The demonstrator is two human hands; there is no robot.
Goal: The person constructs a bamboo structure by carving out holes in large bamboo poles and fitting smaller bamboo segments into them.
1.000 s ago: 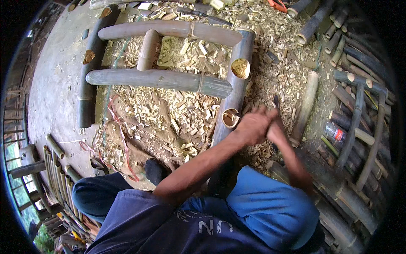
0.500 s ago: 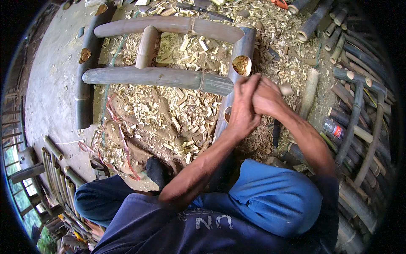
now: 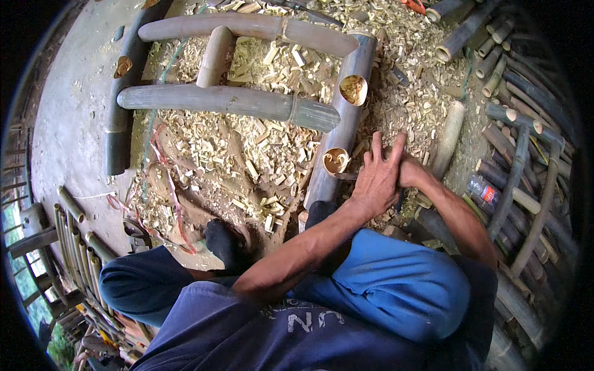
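My left hand (image 3: 377, 176) lies with fingers spread over my right hand (image 3: 413, 174), just right of a thick bamboo pole (image 3: 346, 123) lying on the ground. The right hand is mostly hidden and closes around a dark tool (image 3: 399, 199), whose end shows below the hands. The pole has two round holes; the nearer hole (image 3: 337, 162) holds a curled shaving, and the upper hole (image 3: 354, 89) is packed with chips. Two long bamboo poles (image 3: 229, 102) (image 3: 247, 26) join this pole from the left, and a short piece (image 3: 215, 55) lies between them.
Pale bamboo shavings (image 3: 247, 148) cover the ground. A loose bamboo length (image 3: 447, 139) lies right of the hands. Stacked bamboo poles (image 3: 526, 154) and a plastic bottle (image 3: 482, 188) fill the right side. My dark-socked foot (image 3: 226, 241) and blue-clad knee (image 3: 396, 284) are below.
Both hands, raised together half a second ago, have come down beside the pole's nearer hole. The left hand's fingers have spread apart.
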